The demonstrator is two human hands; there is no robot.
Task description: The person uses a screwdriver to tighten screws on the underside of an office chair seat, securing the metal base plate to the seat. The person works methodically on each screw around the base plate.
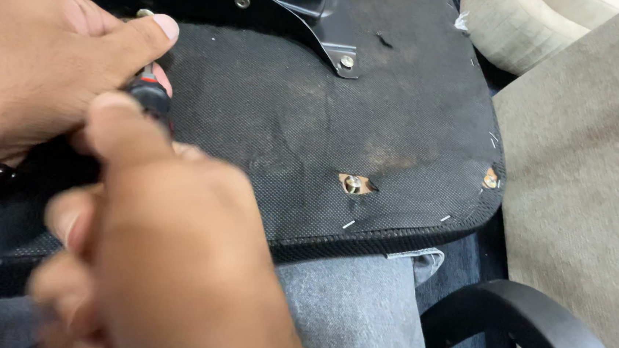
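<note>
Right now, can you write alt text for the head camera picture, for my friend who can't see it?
Two bare hands work a black-and-red screwdriver at a screw on the underside of an upturned chair seat: the left hand steadies the shaft, the blurred right hand grips the handle. A black metal bracket is bolted to the torn black fabric, and a curved armrest shows at lower right.

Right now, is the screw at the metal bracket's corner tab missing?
No, a silver screw sits in the corner tab of the black metal bracket.
</note>
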